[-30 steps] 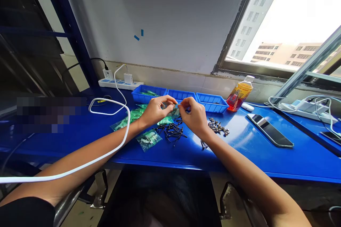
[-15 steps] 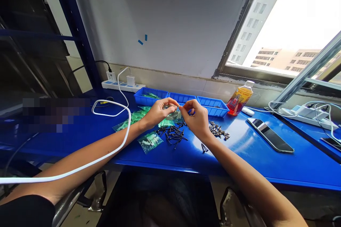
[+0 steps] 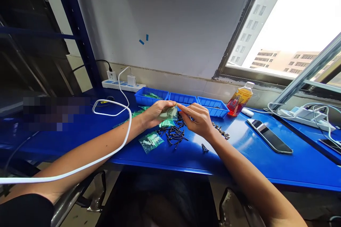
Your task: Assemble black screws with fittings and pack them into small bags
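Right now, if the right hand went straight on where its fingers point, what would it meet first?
The right hand would probably first meet the clear bag held in the left hand; depth is unclear, and they may be touching.

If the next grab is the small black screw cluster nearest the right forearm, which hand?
Right hand, probably: it is nearer those black screws, while the left hand is across the pile and holding the clear bag.
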A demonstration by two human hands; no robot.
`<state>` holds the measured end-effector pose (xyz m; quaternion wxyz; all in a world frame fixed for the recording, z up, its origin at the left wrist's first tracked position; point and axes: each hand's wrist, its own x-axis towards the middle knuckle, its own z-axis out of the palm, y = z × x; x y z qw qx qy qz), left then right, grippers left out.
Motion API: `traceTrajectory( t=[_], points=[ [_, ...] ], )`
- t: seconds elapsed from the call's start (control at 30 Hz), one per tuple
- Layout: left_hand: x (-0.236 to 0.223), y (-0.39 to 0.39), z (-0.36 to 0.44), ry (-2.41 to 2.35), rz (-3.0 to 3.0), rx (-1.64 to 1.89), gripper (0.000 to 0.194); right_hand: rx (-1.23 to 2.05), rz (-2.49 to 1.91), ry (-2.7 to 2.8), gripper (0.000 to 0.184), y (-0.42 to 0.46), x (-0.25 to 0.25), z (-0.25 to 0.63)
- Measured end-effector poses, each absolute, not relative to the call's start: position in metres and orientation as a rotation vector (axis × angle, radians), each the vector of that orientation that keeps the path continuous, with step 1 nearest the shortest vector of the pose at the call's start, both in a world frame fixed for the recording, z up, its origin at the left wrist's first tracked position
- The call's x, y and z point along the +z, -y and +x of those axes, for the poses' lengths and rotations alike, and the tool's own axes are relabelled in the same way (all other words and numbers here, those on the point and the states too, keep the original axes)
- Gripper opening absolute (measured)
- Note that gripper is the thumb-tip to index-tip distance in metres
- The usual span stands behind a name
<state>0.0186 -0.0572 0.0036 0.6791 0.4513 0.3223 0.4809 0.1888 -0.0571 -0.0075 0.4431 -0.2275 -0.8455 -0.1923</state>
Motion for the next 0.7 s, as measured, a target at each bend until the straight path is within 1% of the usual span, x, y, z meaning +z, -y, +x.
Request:
traceTrajectory(
  t=[0.33, 0.53, 0.7],
  points=[
    [0.0023, 0.0579, 0.0174, -0.694, 1.008, 0.979, 0.012, -0.427, -0.569, 2.115, 0.027, 0.057, -0.0103, 0.1881],
    [-0.001, 0.0554, 0.0182, -0.646, 0.98, 0.974, 0.014, -0.467, -0.564, 2.126, 0.027, 0.0556, -0.0103, 0.189],
    [-0.0012, 0.0553, 0.0184, -0.667, 1.03, 0.978, 0.01, -0.409, -0.59, 2.114, 0.026, 0.0569, -0.0109, 0.1884]
  ],
)
